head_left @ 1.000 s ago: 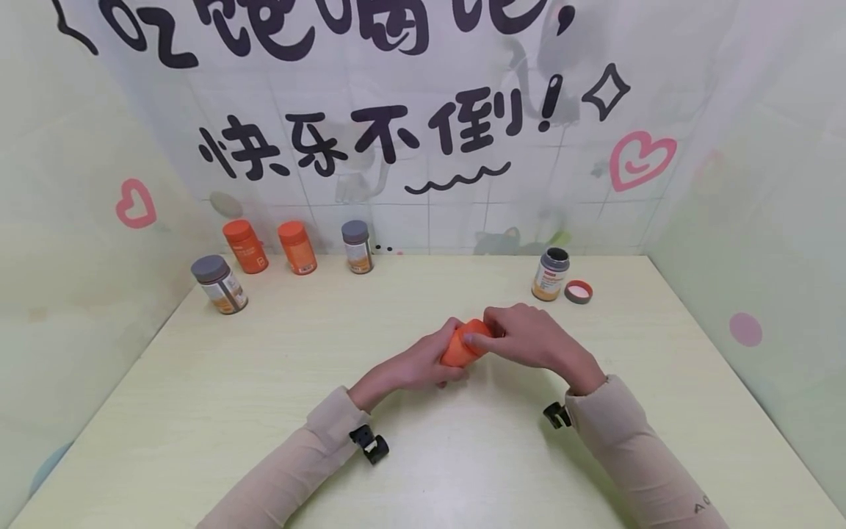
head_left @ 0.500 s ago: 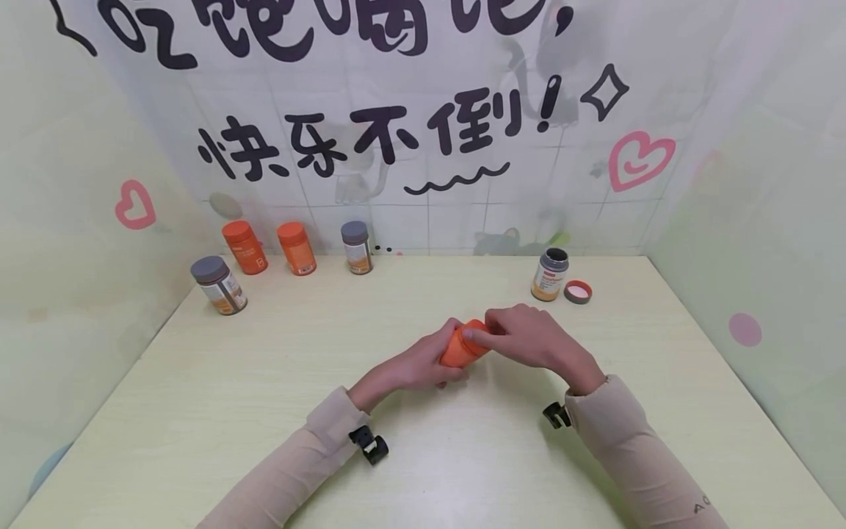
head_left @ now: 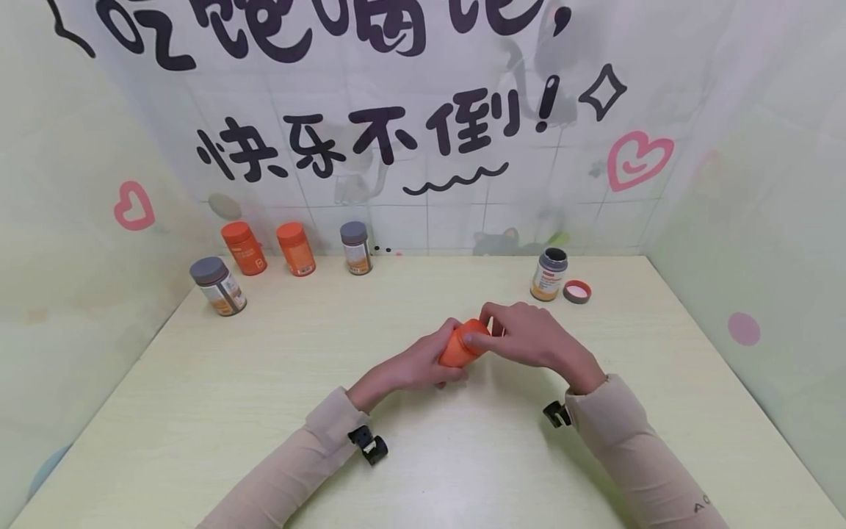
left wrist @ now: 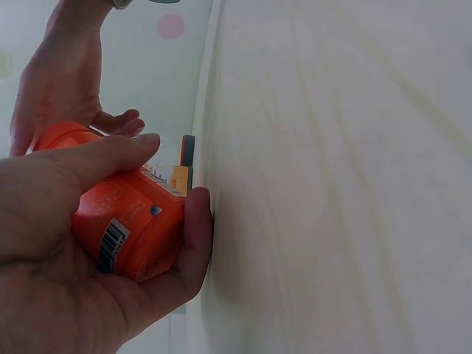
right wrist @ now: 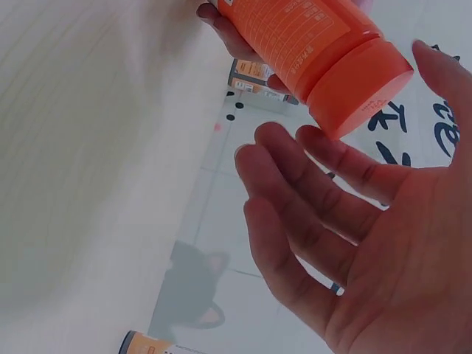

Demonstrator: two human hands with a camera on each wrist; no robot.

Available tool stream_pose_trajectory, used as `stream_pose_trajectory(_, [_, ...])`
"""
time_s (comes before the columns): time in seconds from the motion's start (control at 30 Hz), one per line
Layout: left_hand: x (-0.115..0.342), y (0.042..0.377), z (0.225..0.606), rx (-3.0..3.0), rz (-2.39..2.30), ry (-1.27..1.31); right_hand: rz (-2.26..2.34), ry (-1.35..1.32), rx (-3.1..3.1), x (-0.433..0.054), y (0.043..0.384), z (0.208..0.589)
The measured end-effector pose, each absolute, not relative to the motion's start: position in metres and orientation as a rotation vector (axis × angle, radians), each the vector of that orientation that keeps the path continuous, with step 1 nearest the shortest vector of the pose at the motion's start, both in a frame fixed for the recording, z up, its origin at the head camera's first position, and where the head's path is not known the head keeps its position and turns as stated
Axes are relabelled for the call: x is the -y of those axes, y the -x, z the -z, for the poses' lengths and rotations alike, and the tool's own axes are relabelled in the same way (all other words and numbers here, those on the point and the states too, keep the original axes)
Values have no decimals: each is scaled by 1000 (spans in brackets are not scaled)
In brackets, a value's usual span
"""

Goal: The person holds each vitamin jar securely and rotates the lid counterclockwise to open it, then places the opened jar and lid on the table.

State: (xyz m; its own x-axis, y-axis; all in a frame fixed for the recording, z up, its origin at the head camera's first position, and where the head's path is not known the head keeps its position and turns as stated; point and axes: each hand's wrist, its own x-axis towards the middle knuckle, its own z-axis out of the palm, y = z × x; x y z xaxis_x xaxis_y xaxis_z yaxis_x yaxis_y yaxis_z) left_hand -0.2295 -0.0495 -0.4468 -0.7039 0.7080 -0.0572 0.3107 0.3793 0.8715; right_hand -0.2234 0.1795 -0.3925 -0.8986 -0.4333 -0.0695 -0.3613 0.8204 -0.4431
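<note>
In the head view an orange supplement bottle [head_left: 456, 349] tilts up to the right between both hands, over the middle of the table. My left hand [head_left: 426, 361] grips its body; the left wrist view shows thumb and fingers wrapped round the label and barcode. My right hand [head_left: 529, 334] is at the ribbed orange cap [head_left: 474, 333], with thumb and index finger at opposite sides of its edge. The right wrist view shows the cap [right wrist: 361, 88] seated on the bottle, and the other right fingers [right wrist: 295, 221] loosely bent, away from it.
An uncapped grey bottle [head_left: 548, 275] stands at the back right beside its upturned cap [head_left: 577, 292]. Along the back left stand two orange bottles [head_left: 244, 250] and two grey-capped bottles [head_left: 219, 286]. Printed walls enclose the table [head_left: 231, 411] on three sides.
The right index finger has lifted slightly and spread from the hand, so a gap shows behind it. The left hand and the bottle have hardly moved.
</note>
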Motion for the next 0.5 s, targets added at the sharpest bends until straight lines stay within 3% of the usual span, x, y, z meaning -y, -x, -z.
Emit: stream_pose_trajectory(0.5, [50,230,447,-2201,-1274,-884,609,627,-2844,-179,224,393])
